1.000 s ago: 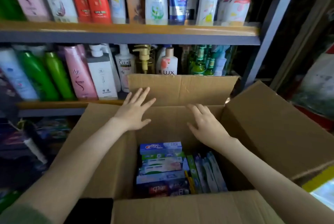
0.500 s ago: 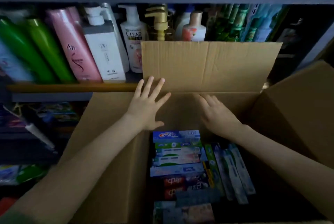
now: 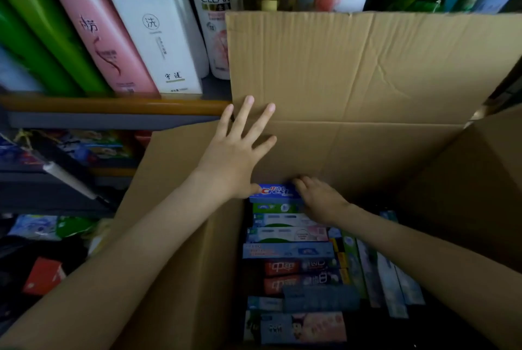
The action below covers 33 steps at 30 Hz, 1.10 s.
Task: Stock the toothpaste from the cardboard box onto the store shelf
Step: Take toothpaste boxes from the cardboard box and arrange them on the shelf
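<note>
Open cardboard box (image 3: 183,265) in front of the shelf (image 3: 113,106), toothpaste cartons (image 3: 288,251) packed inside it, far flap (image 3: 353,67) upright before the bottles (image 3: 158,39) on the shelf, left hand (image 3: 234,157) flat against that flap, right hand (image 3: 322,200) inside, on the farthest carton (image 3: 275,191).

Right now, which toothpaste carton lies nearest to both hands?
The blue Crest carton, the farthest one: left hand and right hand are at its two ends.

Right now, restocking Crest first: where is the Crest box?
Head view, centre: Crest box inside the cardboard box, far end, between the left hand and right hand.
</note>
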Available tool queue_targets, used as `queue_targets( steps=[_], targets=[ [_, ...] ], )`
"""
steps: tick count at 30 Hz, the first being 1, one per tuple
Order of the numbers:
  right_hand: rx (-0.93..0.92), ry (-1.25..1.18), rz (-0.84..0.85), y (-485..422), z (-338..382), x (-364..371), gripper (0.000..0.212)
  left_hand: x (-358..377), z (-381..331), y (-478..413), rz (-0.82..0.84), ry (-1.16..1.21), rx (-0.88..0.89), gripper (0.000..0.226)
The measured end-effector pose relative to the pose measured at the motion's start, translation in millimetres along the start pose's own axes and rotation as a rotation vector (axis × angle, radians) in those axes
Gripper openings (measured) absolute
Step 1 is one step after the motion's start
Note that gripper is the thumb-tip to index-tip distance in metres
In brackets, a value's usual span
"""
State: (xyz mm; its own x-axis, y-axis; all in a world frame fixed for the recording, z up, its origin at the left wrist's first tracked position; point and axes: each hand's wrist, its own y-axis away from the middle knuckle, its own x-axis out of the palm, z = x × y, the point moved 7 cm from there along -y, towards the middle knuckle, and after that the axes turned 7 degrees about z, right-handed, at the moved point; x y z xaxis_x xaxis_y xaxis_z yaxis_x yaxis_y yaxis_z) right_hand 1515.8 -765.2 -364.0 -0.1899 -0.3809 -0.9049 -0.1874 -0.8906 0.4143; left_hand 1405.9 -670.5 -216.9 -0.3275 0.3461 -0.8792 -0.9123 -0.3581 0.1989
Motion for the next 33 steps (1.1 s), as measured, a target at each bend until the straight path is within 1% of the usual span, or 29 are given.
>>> queue_targets(
  steps=[2, 4, 9, 12, 13, 15, 18, 20, 22, 24, 26, 28, 31, 33],
  targets=[
    [0.017, -0.014, 0.043, -7.1, -3.4, 15.1, 0.071, 0.7, 0.1, -0.3, 0.004, 0.005, 0.002, 0.095],
    [0.038, 0.031, 0.052, -13.3, -4.9, 25.0, 0.072, 0.3, 0.0, 0.1, -0.001, 0.012, 0.005, 0.094],
    [0.086, 0.103, 0.074, -21.6, -7.9, 31.9, 0.054, 1.1, 0.0, 1.2, -0.01, 0.004, 0.002, 0.091],
    [0.055, -0.015, 0.119, -16.1, -8.1, 31.4, 0.052, 1.2, 0.7, 1.3, 0.006, 0.026, 0.017, 0.088],
    [0.036, -0.07, 0.11, -11.5, -7.5, 26.4, 0.053, 0.9, 0.8, 1.4, 0.015, 0.037, 0.023, 0.087],
    [-0.009, -0.164, 0.036, -0.1, -6.2, 7.1, 0.057, -0.8, 0.5, 1.7, 0.033, 0.055, 0.032, 0.085],
    [-0.082, -0.278, -0.136, 21.0, -3.9, -34.0, 0.059, -3.5, 0.2, 2.9, 0.061, 0.066, 0.035, 0.087],
    [-0.128, -0.312, -0.249, 34.5, -1.8, -58.6, 0.058, -5.5, 0.4, 3.6, 0.071, 0.074, 0.036, 0.086],
    [-0.137, -0.355, -0.332, 47.4, -1.3, -75.8, 0.056, -5.8, 0.5, 3.9, 0.082, 0.087, 0.041, 0.081],
    [-0.156, -0.371, -0.4, 57.3, -1.3, -84.8, 0.053, -6.9, 0.6, 4.0, 0.065, 0.102, 0.043, 0.067],
    [-0.174, -0.374, -0.422, 63.5, -1.3, -86.1, 0.051, -8.0, 0.2, 4.2, 0.025, 0.117, 0.048, 0.05],
    [-0.173, -0.409, -0.416, 66.7, -1.8, -83.2, 0.051, -8.9, -0.4, 4.6, -0.018, 0.136, 0.064, 0.037],
    [-0.156, -0.439, -0.384, 66.8, -2.9, -73.9, 0.052, -12.2, -0.9, 5.2, -0.13, 0.165, 0.104, 0.031],
    [-0.164, -0.373, -0.356, 64.8, -0.6, -68.9, 0.055, -10.7, 0.7, 4.6, -0.167, 0.167, 0.111, 0.03]
  ],
)
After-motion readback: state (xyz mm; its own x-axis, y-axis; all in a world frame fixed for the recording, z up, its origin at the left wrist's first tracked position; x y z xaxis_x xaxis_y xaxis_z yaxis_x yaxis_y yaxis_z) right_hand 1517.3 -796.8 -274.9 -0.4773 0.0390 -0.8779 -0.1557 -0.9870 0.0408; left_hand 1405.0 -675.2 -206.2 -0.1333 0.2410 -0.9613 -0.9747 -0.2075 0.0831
